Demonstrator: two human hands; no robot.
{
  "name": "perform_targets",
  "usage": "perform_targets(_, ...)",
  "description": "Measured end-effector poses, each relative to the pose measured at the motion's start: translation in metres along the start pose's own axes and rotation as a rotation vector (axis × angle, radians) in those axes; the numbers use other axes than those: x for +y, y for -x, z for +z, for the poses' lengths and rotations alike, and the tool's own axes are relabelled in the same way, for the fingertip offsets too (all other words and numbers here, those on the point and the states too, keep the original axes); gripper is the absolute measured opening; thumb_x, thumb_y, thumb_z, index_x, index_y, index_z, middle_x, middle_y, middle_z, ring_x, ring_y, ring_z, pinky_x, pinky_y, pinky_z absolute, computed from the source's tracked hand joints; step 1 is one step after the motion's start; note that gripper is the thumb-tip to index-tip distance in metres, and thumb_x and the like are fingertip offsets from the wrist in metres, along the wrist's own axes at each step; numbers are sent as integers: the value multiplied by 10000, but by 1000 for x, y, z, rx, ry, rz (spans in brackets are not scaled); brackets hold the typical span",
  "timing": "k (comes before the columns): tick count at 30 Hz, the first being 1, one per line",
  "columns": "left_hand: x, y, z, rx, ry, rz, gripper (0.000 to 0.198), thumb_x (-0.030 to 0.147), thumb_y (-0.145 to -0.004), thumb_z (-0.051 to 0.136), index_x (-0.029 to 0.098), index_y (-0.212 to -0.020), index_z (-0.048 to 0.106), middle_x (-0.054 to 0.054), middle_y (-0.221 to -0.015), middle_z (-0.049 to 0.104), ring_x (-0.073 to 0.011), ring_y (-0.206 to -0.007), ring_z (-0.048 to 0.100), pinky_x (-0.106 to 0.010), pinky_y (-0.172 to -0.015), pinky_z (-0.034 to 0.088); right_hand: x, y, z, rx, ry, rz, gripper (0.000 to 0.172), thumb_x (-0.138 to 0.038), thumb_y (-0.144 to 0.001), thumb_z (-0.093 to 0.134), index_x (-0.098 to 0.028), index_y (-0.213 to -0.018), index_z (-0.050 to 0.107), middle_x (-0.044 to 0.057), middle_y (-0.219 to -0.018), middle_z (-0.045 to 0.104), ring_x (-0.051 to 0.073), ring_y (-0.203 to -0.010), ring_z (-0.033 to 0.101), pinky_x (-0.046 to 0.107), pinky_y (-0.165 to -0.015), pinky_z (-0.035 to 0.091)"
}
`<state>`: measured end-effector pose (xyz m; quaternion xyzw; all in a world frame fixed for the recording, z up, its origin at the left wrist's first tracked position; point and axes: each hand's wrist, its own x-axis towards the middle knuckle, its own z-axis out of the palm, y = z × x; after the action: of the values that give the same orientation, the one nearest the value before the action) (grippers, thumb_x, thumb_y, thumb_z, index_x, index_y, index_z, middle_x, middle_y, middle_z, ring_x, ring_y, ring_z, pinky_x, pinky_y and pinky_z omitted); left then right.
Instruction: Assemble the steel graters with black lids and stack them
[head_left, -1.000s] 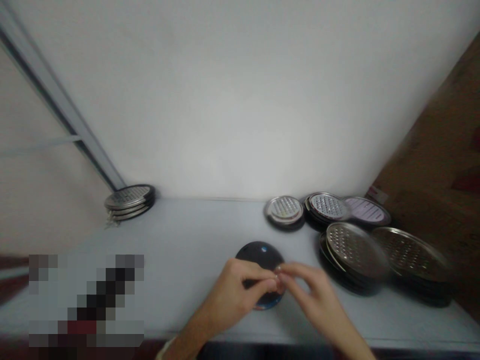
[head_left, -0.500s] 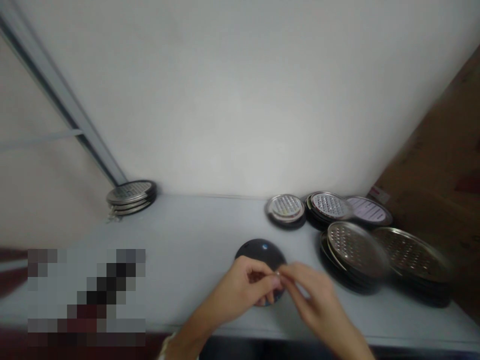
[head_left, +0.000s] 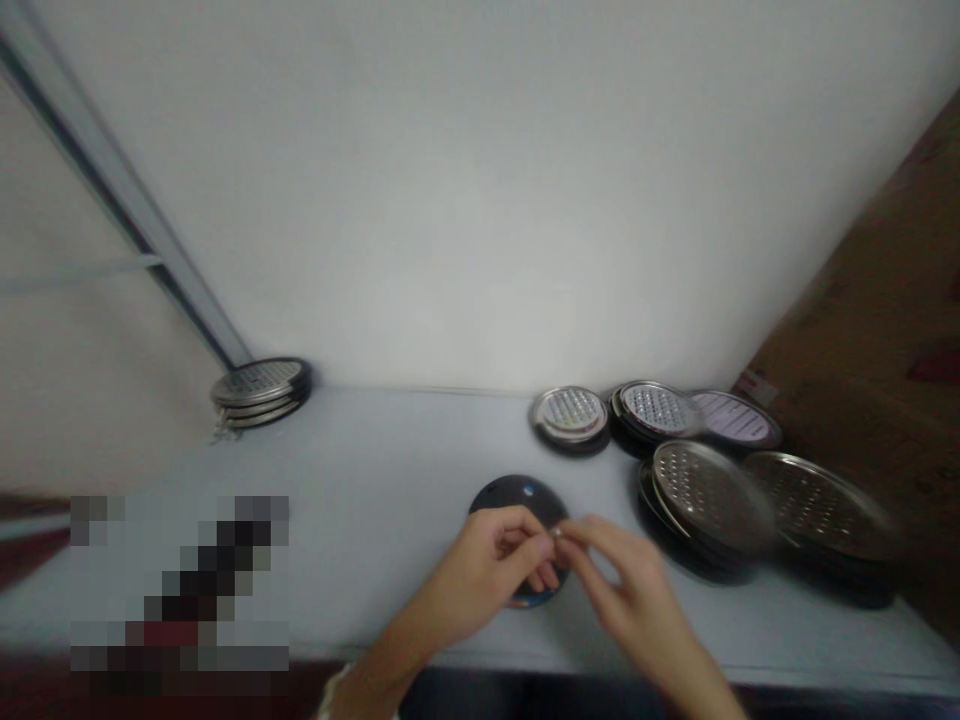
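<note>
My left hand (head_left: 480, 575) and my right hand (head_left: 630, 590) meet at the fingertips, pinching a small shiny metal piece (head_left: 556, 533) between them. Its exact form is too small to tell. Under my left hand lies a round dark disc (head_left: 517, 494) with a small blue spot, mostly hidden by my fingers. The disc rests on a pale table (head_left: 375, 450).
Stacks of round perforated metal graters stand along the back, one at left (head_left: 260, 385) and others at right (head_left: 570, 415), with two larger stacks (head_left: 709, 500) near my right hand. A cardboard box (head_left: 862, 300) leans at the right. A pixelated patch (head_left: 180, 590) covers the lower left.
The whole scene sits slightly higher in the view. My hands stay together, pinching the small metal piece over the dark disc.
</note>
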<state>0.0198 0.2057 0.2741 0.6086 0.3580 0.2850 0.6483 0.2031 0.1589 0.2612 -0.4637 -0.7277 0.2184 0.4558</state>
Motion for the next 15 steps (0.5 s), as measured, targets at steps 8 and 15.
perform_targets(8, 12, 8, 2, -32, -80, 75, 230, 285, -850, 631, 108, -889, 771, -106, -905, 765, -217, -868, 705, -299, -825, 532, 3, -2, 1, 33, -7, 11, 149, -227, -976, 567, -220, -957, 714, 47, -905, 758, 168, -818, 716, 214, -717, 526)
perform_targets(15, 18, 8, 2, -35, -64, 66, 262, 317, -841, 641, 93, -876, 773, -113, -849, 769, -216, -813, 710, -301, -791, 550, 3, -1, 0, 50, 50, -113, 123, -181, -976, 558, -210, -992, 676, 42, -855, 729, 153, -750, 685, 218, -687, 517)
